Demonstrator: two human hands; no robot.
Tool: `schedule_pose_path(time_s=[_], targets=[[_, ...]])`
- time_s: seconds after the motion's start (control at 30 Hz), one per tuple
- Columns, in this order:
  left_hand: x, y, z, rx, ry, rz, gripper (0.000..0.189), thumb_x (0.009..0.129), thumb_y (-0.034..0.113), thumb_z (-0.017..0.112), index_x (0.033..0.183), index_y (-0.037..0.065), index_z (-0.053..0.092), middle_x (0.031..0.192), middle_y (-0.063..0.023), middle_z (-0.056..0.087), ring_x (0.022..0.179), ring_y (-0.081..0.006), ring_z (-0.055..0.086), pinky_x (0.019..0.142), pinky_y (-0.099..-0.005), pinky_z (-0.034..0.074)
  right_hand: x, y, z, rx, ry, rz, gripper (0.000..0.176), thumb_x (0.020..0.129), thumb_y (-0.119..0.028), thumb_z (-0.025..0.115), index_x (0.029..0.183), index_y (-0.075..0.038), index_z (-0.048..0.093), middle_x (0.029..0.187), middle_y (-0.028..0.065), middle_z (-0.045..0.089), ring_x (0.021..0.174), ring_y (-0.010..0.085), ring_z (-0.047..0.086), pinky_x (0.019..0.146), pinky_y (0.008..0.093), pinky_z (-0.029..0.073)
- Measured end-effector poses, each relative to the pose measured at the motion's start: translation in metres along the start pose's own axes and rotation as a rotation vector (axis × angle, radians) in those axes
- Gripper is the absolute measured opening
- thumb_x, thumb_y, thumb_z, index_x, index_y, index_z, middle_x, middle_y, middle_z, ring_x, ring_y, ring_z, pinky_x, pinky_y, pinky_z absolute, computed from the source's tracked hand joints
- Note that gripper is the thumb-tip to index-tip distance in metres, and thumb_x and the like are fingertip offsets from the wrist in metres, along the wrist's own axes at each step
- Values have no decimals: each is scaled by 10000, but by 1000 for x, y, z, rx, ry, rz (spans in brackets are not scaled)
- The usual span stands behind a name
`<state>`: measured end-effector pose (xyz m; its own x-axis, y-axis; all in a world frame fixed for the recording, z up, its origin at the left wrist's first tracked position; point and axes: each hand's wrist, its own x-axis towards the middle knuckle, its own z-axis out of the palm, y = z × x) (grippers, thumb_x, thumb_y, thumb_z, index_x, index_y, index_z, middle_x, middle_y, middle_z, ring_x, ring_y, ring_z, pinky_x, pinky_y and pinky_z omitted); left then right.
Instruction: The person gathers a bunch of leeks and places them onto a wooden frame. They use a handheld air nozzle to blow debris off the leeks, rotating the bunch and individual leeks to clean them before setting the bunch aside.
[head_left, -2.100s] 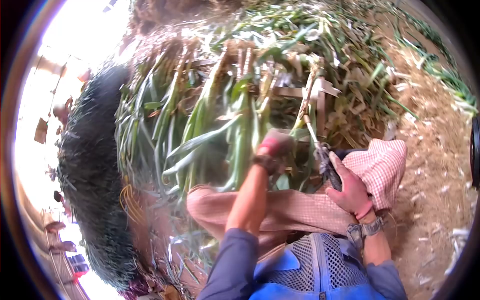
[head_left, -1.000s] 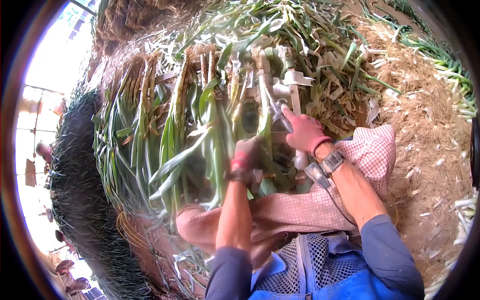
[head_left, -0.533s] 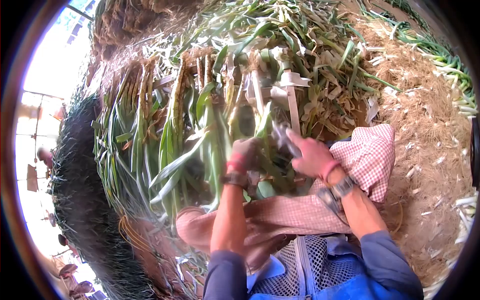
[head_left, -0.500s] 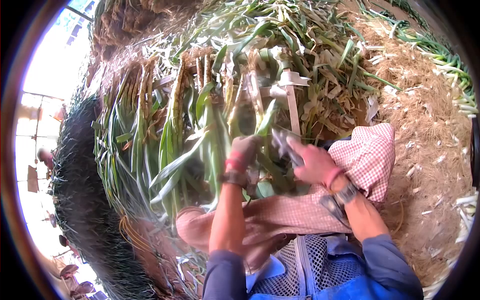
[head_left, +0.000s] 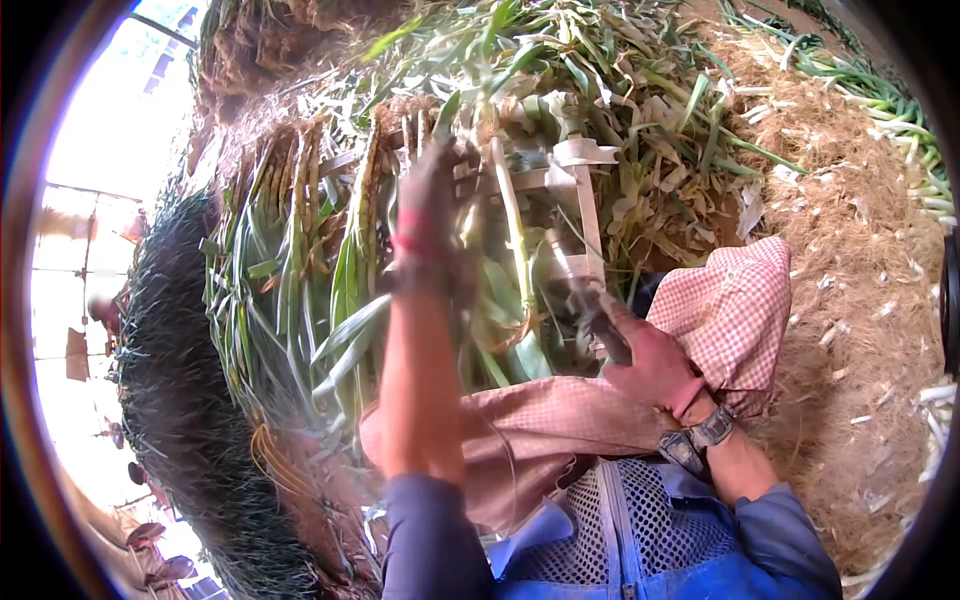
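My left hand (head_left: 430, 205), gloved and smeared by motion, is over the upper end of a row of large green onions (head_left: 290, 260); its fingers cannot be made out. The onions lie with brown roots away from me and green leaves toward me. Right of that hand, one paler onion stalk (head_left: 512, 225) stretches toward my lap. My right hand (head_left: 655, 370), in a reddish glove, is closed around the dark handle of what looks like a knife (head_left: 610, 335). Its blurred blade points up and left, beside a wooden frame (head_left: 587, 220).
Stripped leaves (head_left: 650, 150) are heaped beyond the frame. A checkered cloth (head_left: 720, 310) covers my legs. Dry fibrous roots and white scraps (head_left: 850, 300) cover the right-hand ground, with more onions (head_left: 910, 140) along its edge. A dark green stack (head_left: 170, 380) rises at left.
My left hand has moved up and left, away from the middle. My right hand has drawn down and right with the knife. A pale stalk shows more plainly between them.
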<state>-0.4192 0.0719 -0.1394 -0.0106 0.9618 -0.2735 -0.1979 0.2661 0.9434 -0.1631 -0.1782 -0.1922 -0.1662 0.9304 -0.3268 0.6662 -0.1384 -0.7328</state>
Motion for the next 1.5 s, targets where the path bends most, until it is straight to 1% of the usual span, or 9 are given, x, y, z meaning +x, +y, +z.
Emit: schedule_pose_path(time_s=[0.03, 0.17, 0.27, 0.57, 0.63, 0.93, 1.0, 1.27, 1.5], targets=[[4, -45, -31, 90, -24, 43, 180, 1024, 267, 688, 1000, 89, 684, 1009, -80, 716, 791, -168, 704, 680, -282, 623, 0, -21, -11, -3, -90, 6, 968, 799, -308, 750, 1674, -209, 349, 1221, 320, 658, 1061, 484, 690, 958, 520, 564], [-61, -150, -83, 697, 132, -70, 162, 962, 129, 702, 1089, 53, 769, 981, -102, 776, 875, -203, 741, 791, -354, 586, 21, -31, 10, -61, -103, -9, 963, 803, -318, 727, 1679, -201, 343, 1189, 282, 677, 1081, 468, 687, 959, 506, 559], [-98, -151, -77, 940, 236, 114, 338, 937, 169, 721, 1241, 24, 753, 1137, -167, 787, 1004, -265, 768, 900, -351, 575, 37, -56, 9, -162, -253, 24, 949, 809, -341, 704, 1678, -203, 348, 1172, 265, 684, 1088, 435, 695, 967, 486, 553], [-98, -134, -78, 1109, 299, 79, 230, 927, 311, 646, 996, 131, 772, 1083, -164, 747, 1018, -401, 696, 878, -502, 544, 83, -62, 44, -162, -281, -47, 898, 815, -311, 703, 1646, -171, 392, 1095, 246, 702, 1049, 437, 701, 954, 507, 554], [-92, -127, -78, 1252, 260, -82, 379, 942, 305, 684, 1284, 156, 753, 1215, -168, 751, 1114, -354, 721, 954, -440, 560, 105, -72, 38, -160, -261, -12, 894, 808, -282, 690, 1643, -168, 393, 1100, 251, 715, 1051, 446, 707, 959, 510, 558], [-52, -119, -74, 1432, 153, -264, 618, 995, 488, 569, 1582, 305, 516, 1239, -202, 753, 1154, -402, 720, 992, -512, 551, 189, -90, 17, -97, -89, 72, 891, 795, -232, 666, 1644, -167, 403, 1160, 253, 743, 1084, 428, 718, 978, 476, 553], [-42, -119, -75, 1454, 152, -199, 494, 1016, 399, 553, 1482, 236, 573, 1105, -244, 765, 1001, -454, 745, 856, -563, 568, 210, -88, 18, -126, -39, 56, 900, 796, -237, 672, 1651, -172, 397, 1199, 254, 739, 1102, 424, 717, 994, 473, 549], [-18, -106, -73, 1449, 107, -365, 462, 910, 420, 652, 1215, 90, 758, 1222, -219, 754, 1174, -410, 707, 1010, -503, 548, 184, -86, 12, -84, -136, 86, 923, 779, -242, 688, 1648, -141, 395, 1093, 226, 757, 1027, 401, 731, 940, 482, 553], [-30, -96, -66, 1526, 26, -413, 396, 822, 371, 784, 1058, 56, 822, 1116, -243, 776, 1090, -413, 746, 941, -476, 590, 84, -59, 24, -39, -265, 35, 961, 775, -292, 724, 1659, -152, 373, 1007, 230, 736, 942, 404, 728, 904, 477, 558]])
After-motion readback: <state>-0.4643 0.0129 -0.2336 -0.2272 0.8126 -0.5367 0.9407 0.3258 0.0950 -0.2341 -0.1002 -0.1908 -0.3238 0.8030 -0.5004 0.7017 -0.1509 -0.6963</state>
